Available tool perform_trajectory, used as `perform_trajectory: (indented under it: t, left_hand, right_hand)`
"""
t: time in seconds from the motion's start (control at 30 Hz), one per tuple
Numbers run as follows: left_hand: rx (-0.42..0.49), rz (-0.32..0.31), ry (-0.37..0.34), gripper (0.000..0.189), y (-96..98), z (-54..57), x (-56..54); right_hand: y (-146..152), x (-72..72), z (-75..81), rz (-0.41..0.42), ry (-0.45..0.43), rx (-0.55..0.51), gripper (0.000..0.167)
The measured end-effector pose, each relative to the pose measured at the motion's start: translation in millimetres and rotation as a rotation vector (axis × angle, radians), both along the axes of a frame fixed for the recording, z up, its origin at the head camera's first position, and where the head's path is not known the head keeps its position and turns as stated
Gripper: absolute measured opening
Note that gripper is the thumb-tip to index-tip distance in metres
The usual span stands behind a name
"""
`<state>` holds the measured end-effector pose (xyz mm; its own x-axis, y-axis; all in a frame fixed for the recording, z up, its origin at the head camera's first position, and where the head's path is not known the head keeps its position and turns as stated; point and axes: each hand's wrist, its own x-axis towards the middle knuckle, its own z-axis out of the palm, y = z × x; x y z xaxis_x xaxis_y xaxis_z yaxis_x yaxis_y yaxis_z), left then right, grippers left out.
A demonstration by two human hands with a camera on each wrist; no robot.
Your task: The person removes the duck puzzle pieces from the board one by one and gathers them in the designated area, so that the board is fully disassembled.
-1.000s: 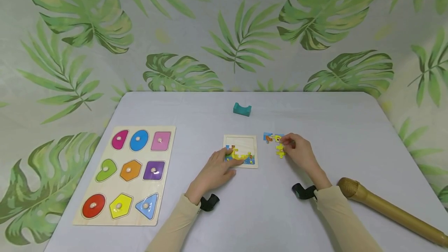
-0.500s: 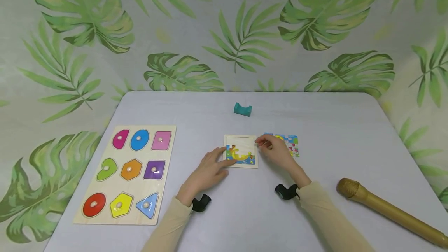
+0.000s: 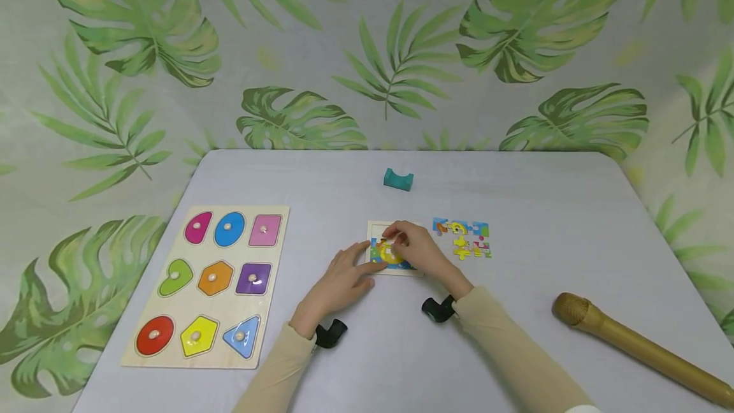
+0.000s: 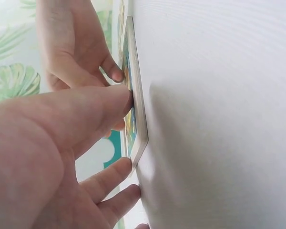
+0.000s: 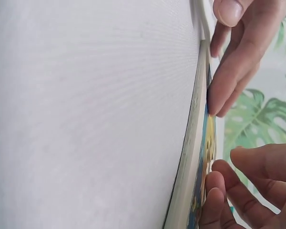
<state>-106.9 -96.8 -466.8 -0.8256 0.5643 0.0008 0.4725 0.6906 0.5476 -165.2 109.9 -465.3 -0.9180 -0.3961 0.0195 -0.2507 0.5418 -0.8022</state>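
A small wooden jigsaw puzzle tray (image 3: 370, 229) lies mid-table, its lower part filled with blue and yellow pieces (image 3: 375, 259). My left hand (image 3: 337, 278) steadies it with straight fingers: the thumb (image 4: 115, 98) presses on the face, the index finger (image 4: 115, 172) touches an edge. My right hand (image 3: 421, 250) reaches over the tray with bent fingers. Its thumb and fingertips (image 5: 218, 180) hover close to the puzzle face in the right wrist view; whether a piece is between them is hidden. Loose puzzle pieces (image 3: 460, 248) lie right of the tray.
At left lies a wooden shape board (image 3: 265, 308) with colourful knobbed shapes. A teal arch block (image 3: 398, 180) sits behind the tray. A gold microphone-like object (image 3: 636, 343) lies at right. Behind the white table (image 3: 516, 196) hangs a leaf-patterned cloth (image 3: 309, 37).
My right hand has moved left from the loose pieces to above the tray, uncovering those pieces. My left hand has shifted slightly left and still touches the tray.
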Motion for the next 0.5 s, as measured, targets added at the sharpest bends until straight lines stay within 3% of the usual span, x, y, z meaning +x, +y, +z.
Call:
perform_trajectory:
  t: [0.23, 0.5]
  left_hand:
    - [0.021, -0.004, -0.004, 0.033, 1.2, 1.6, 0.5]
    - [0.026, 0.002, 0.004, 0.033, 1.7, 0.0, -0.5]
  right_hand:
    - [-6.2, 0.2, 2.5, -0.007, -0.032, -0.005, 0.023]
    - [-9.3, -3.3, 5.4, 0.034, 0.02, -0.023, 0.025]
